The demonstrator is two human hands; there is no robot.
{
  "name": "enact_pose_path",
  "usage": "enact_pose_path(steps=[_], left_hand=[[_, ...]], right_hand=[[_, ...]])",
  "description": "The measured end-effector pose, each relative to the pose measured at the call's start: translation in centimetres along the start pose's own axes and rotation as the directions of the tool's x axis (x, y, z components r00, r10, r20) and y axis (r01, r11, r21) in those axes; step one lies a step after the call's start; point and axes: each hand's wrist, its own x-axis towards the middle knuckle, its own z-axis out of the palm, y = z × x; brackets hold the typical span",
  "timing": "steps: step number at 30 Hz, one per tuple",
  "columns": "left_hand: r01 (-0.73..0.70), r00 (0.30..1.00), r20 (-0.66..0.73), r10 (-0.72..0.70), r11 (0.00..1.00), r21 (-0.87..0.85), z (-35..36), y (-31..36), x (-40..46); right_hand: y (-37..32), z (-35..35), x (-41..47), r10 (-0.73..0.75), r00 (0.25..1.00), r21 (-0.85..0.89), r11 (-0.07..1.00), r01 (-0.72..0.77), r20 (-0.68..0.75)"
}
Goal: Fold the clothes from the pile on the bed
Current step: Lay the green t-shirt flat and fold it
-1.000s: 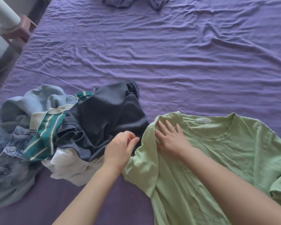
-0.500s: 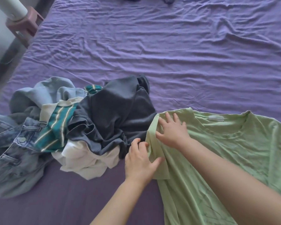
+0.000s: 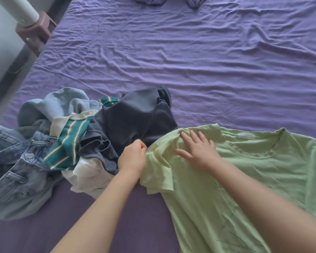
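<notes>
The left hand (image 3: 132, 157) has its grip closed on the light green T-shirt (image 3: 244, 179), fingers curled and pinching the fabric at the shoulder edge, just above the short sleeve (image 3: 158, 177) that hangs crumpled below the pinch. Just beside it to the right, the right hand (image 3: 199, 150) lies flat on the same shirt with fingers straight and spread, pressing the shoulder area down against the bed; it holds nothing. The shirt spreads away from both hands to the right and toward the viewer, its round neckline (image 3: 263, 154) and a pale label (image 3: 246, 136) lying further right of the flat hand. Both forearms reach in from the lower edge, the right one resting across the shirt's body.

Directly left of the pinching hand, touching its knuckles, is the pile of clothes (image 3: 80, 139): a dark grey garment (image 3: 135, 117) closest, a white piece (image 3: 88, 174) under it, then a green striped shirt (image 3: 67, 143), blue jeans (image 3: 16, 172) furthest left, and a pale blue garment (image 3: 58, 103) behind.

All of it lies on the bed's wrinkled purple sheet (image 3: 190, 61). Well beyond the hands, at the far edge, lie more dark bluish clothes (image 3: 150, 0). Off the bed's far left corner stands a small brown stool (image 3: 35, 35) with a white cylinder (image 3: 26, 13) on it.
</notes>
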Motion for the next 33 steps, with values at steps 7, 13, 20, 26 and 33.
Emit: enact_pose_path(steps=[7, 13, 20, 26, 33], left_hand=[[-0.361, 0.929, 0.095, 0.357, 0.932, 0.027, 1.7, -1.2, -2.4], [-0.631, 0.767, 0.442, 0.464, 0.672, 0.388, 3.7, -2.9, -3.2], [-0.36, 0.916, 0.079, 0.394, 0.892, -0.275, 0.8, -3.5, -3.8], [0.138, 0.978, 0.196, 0.07, 0.486, -0.863, -4.0, -3.5, -2.8], [0.25, 0.966, 0.254, -0.053, 0.447, -0.859, -6.4, -2.2, 0.7]], right_hand=[[-1.4, 0.6, 0.1, 0.045, 0.998, 0.013, 0.999, -0.045, -0.032], [-2.0, 0.8, 0.7, 0.089, 0.996, -0.002, 0.996, -0.09, -0.023], [-1.7, 0.5, 0.4, 0.08, 0.997, 0.072, 0.994, -0.079, -0.02], [-4.0, -0.6, -0.1, -0.066, 0.994, 0.195, 0.977, 0.082, -0.087], [-9.8, -3.8, 0.0, -0.37, 0.852, 0.295, 0.823, 0.486, -0.37]])
